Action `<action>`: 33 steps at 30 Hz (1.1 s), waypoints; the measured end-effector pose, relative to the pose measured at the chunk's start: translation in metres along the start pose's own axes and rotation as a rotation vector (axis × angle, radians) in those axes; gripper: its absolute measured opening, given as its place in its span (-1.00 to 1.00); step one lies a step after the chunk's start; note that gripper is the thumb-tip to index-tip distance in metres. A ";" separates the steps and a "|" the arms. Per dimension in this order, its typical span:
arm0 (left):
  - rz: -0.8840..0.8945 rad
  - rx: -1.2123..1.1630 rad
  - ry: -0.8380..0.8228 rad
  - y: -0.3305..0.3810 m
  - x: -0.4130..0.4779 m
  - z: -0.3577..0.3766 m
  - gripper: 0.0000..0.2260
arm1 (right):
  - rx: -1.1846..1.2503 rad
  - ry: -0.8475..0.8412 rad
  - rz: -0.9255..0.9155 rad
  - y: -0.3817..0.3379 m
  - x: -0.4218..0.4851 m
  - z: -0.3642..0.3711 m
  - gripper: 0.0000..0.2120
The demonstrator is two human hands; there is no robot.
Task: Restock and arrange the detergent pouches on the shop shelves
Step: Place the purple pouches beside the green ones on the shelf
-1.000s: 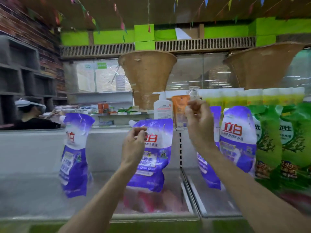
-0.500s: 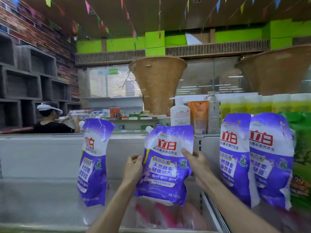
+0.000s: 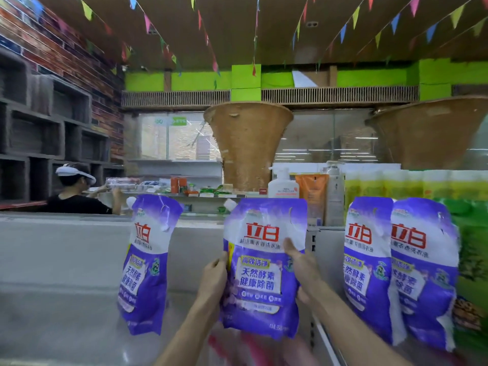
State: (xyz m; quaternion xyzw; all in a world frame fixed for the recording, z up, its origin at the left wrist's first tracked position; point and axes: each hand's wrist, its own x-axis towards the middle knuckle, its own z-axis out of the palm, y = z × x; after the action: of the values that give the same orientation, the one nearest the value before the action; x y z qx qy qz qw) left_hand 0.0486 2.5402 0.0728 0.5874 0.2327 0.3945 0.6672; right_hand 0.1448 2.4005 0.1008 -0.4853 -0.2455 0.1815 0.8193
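Down from the top to the sides.
Gripping the middle purple-and-white plastic detergent pouch (image 3: pixel 264 283) at both edges with left hand (image 3: pixel 214 278) and right hand (image 3: pixel 303 268); likely straightening it.

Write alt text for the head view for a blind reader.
A person's left hand and right hand hold the middle purple detergent pouch upright by its side edges, before grey shelving. Another purple pouch is to its left, two purple pouches to its right, and green pouches beyond them.

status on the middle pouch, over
Hands: left hand and right hand grip middle pouch by its side edges. Pouch upright, label out. Neighbour pouches apart, nothing blocking.
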 end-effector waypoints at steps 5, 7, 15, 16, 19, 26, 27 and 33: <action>0.033 -0.023 -0.101 0.006 -0.025 0.009 -0.72 | -0.008 0.007 -0.025 -0.016 -0.016 -0.012 -0.79; 0.064 -0.045 -0.159 0.006 -0.032 0.012 -0.71 | 0.026 -0.013 -0.028 -0.021 -0.025 -0.022 -0.82; 0.167 0.126 -0.055 0.009 -0.051 0.030 -0.67 | -0.055 0.028 -0.084 -0.040 -0.048 -0.056 -0.67; 0.153 0.140 -0.055 0.009 -0.052 0.032 -0.67 | -0.063 0.032 -0.091 -0.041 -0.050 -0.058 -0.67; 0.125 0.144 -0.063 0.010 -0.057 0.037 -0.69 | -0.070 0.063 -0.097 -0.043 -0.053 -0.064 -0.78; 0.246 0.305 0.049 0.012 -0.065 0.046 -0.86 | -0.047 0.176 -0.092 -0.046 -0.055 -0.055 -0.81; 0.248 0.332 0.075 0.013 -0.066 0.048 -0.86 | -0.055 0.215 -0.103 -0.047 -0.054 -0.053 -0.79; 0.003 0.287 -0.380 0.013 -0.094 0.082 -0.76 | -0.102 0.281 -0.211 -0.055 -0.053 -0.045 -0.72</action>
State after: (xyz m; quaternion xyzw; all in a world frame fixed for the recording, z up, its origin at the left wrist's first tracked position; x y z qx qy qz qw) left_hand 0.0541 2.4153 0.0873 0.7403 0.1557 0.2404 0.6082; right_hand 0.1307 2.3147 0.1188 -0.5184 -0.1871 0.0125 0.8343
